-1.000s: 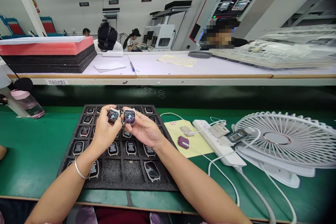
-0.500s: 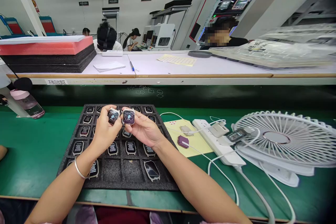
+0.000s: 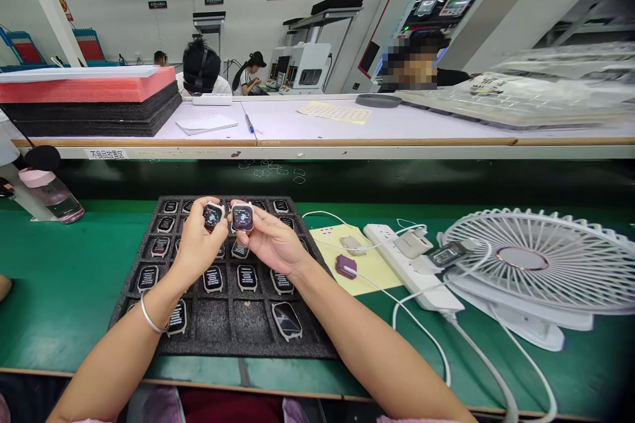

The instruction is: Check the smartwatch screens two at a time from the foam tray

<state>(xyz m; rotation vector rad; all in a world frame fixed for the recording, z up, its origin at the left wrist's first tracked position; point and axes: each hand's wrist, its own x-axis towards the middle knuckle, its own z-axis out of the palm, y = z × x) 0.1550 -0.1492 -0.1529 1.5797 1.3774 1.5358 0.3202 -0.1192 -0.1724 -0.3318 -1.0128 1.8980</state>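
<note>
My left hand (image 3: 197,241) is closed around a smartwatch (image 3: 213,215) without a strap, its lit screen facing me and the thumb by its lower edge. Beside it, my right hand (image 3: 275,241) grips a second smartwatch (image 3: 243,217) by its edges, also with a lit screen. The two watches are held side by side above a black foam tray (image 3: 213,320). Several more strapless watches sit in the tray's compartments, many with white text on their screens. A watch with a dark screen (image 3: 287,320) lies in the front right compartment. My hands and forearms cover part of the tray.
To the right are a white power strip (image 3: 411,268), cables, a white fan (image 3: 523,261) and a yellow sheet (image 3: 370,285) bearing a purple charger (image 3: 346,267). A bottle (image 3: 52,195) stands left. A shelf (image 3: 278,125) crosses behind, carrying foam stacks and plastic trays. Other people sit beyond.
My left thumb has shifted slightly on its watch. Both hands otherwise hold the watches in nearly the same place, and the tray has not moved.
</note>
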